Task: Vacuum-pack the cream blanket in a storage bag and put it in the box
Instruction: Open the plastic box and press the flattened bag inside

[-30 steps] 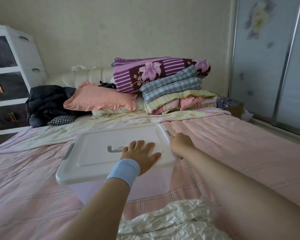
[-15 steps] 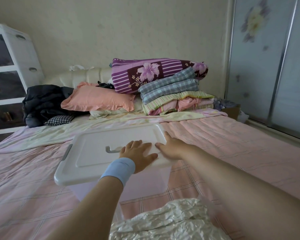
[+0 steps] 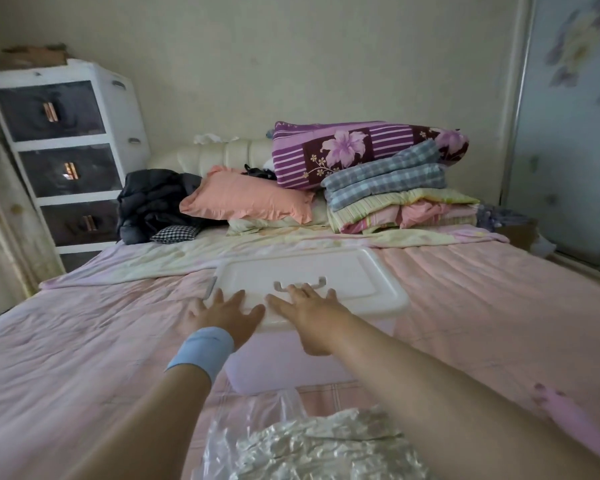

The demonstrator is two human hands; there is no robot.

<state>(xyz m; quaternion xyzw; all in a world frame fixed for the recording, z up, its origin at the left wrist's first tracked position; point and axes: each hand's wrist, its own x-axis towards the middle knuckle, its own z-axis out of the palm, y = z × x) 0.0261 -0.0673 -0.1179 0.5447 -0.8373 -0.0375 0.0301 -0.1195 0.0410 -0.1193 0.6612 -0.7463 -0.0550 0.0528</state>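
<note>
A translucent storage box [image 3: 291, 362] with a white lid [image 3: 354, 271] stands on the pink bed, in the middle of the view. My left hand [image 3: 222, 315], with a blue wristband, lies flat with spread fingers on the lid's near left corner. Beside it my right hand [image 3: 309, 311] rests flat on the lid's near edge, fingertips by the lid handle [image 3: 300, 284]. At the bottom edge lies the cream blanket in its crinkled clear vacuum bag [image 3: 312, 448], pressed flat, below my forearms.
Folded quilts [image 3: 388, 192], a pink pillow [image 3: 246, 195] and a dark jacket [image 3: 153, 202] are piled at the bed's head. A white drawer unit [image 3: 66, 150] stands at the left. Sliding wardrobe doors [image 3: 568, 133] run along the right. Pink bedspread [image 3: 499, 306] surrounds the box.
My right hand left the lid's right side and came to its near edge beside the left hand. The left hand slid to the lid's near left corner. The view shifted left and back.
</note>
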